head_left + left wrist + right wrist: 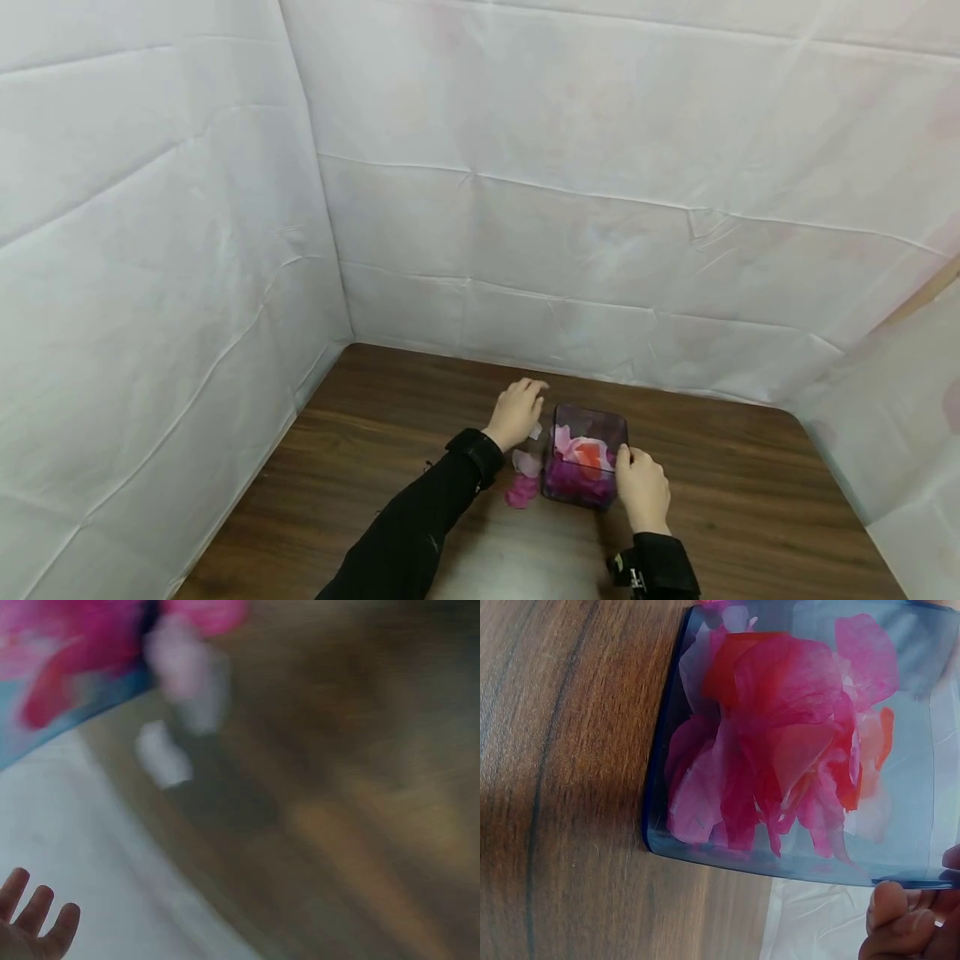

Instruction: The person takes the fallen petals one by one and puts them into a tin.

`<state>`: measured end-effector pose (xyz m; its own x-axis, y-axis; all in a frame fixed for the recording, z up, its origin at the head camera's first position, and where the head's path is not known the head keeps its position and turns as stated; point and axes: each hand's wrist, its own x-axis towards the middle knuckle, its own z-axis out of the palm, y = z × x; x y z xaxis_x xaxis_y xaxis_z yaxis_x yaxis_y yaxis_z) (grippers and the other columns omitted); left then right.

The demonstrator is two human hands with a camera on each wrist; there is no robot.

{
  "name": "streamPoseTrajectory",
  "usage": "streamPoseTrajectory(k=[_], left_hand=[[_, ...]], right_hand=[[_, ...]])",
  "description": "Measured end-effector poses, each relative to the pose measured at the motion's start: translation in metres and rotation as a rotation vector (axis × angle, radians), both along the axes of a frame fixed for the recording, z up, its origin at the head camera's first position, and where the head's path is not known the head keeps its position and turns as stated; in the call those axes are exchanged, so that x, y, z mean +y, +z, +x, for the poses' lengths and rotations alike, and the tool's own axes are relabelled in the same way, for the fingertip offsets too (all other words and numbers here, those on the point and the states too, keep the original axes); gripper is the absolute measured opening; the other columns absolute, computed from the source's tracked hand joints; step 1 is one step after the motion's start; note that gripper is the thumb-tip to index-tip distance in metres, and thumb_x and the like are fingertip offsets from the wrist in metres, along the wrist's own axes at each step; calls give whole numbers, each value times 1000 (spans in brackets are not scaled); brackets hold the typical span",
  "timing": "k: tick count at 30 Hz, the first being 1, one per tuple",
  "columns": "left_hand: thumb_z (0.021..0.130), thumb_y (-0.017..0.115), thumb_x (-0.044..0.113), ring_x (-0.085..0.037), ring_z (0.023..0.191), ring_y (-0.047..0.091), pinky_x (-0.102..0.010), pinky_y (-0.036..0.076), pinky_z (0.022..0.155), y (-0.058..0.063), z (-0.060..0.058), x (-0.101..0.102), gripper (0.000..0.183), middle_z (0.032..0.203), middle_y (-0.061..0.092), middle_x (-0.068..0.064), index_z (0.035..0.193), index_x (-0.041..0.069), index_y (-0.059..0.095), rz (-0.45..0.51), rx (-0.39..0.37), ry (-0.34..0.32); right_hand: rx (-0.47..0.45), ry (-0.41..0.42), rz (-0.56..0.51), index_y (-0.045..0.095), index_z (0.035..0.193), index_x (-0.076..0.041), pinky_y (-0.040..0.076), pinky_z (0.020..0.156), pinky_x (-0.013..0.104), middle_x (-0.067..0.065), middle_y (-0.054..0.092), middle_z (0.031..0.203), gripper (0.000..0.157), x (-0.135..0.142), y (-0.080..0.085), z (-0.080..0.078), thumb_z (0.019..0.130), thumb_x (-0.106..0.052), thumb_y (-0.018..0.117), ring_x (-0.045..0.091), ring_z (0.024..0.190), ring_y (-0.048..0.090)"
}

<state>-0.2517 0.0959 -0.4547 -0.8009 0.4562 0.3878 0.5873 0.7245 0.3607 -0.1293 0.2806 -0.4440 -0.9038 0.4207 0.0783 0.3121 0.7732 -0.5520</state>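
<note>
A see-through bluish-purple box (586, 457) stands on the wooden table, with pink, red and white petals (787, 742) inside. My right hand (642, 490) pinches its right-hand rim between thumb and fingers, as the right wrist view (911, 922) also shows. Left of the box, my left hand (517, 412) hovers with its fingers spread and nothing visible in them. Below that hand lie loose petals: a white petal (163, 755), a pale pink petal (527, 463) and magenta petals (521, 492). The left wrist view is blurred.
The brown wooden table (750, 492) has rounded far corners. White creased cloth walls (570, 208) rise close behind it and along its left and right sides.
</note>
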Motion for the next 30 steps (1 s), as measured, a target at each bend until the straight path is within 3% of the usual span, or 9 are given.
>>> streamPoseTrajectory(k=[2,3,9,10,11,15,19,24,30], left_hand=[[97,51,18,-26,118,52,-40,47,92,-13,0,-2,42,130,51,-10,137,12,45,-99,-51,32],[98,48,22,-27,126,46,-43,43,98,-36,-7,-1,48,139,44,-11,143,14,37,-154,-36,42],[98,45,16,-33,145,15,-54,25,112,-70,-3,-7,53,158,17,-8,148,26,30,-351,-172,-33],[95,49,10,-34,143,23,-50,30,110,-59,6,-12,53,155,25,-9,145,25,38,-372,-212,-51],[94,50,8,-33,140,29,-47,34,108,-62,7,-16,51,152,32,-10,142,24,43,-390,-186,-66],[87,61,5,-22,103,61,-28,53,82,-73,7,-26,29,113,63,-7,114,14,67,-420,18,-102],[79,70,9,-12,73,62,-19,50,62,-76,3,-33,6,79,64,1,77,14,69,-352,140,-94],[80,69,5,-12,69,64,-21,50,60,-64,3,-45,16,71,65,0,66,11,63,-250,95,-74],[81,66,0,-15,76,66,-19,52,66,-40,3,-58,8,79,66,-4,79,6,71,-89,36,-28]], right_hand=[[2,2,0,57,121,7,44,79,61,32,57,119,49,-1,1,0,99,-29,32,52,102,55],[3,2,-1,57,120,7,44,79,61,32,57,119,49,-2,1,0,99,-29,32,52,102,56],[14,9,0,60,117,7,45,77,60,32,59,116,47,-11,-3,1,99,-27,33,52,100,57],[16,16,1,60,117,7,45,77,60,32,59,116,46,-13,-4,0,99,-27,33,51,100,57],[19,21,2,60,116,7,46,77,60,32,60,115,46,-15,-5,0,98,-27,34,51,99,57],[25,31,2,61,115,6,46,77,60,31,60,115,46,-19,-7,-2,98,-27,34,51,99,57],[28,32,5,60,116,6,46,76,60,32,60,115,46,-17,-6,-2,98,-27,34,52,99,57],[23,41,1,59,117,7,46,77,60,32,59,117,46,-16,-5,-3,99,-27,34,52,100,56],[10,43,-4,59,118,6,45,79,60,32,58,118,47,-17,-6,-3,98,-27,33,52,102,56]])
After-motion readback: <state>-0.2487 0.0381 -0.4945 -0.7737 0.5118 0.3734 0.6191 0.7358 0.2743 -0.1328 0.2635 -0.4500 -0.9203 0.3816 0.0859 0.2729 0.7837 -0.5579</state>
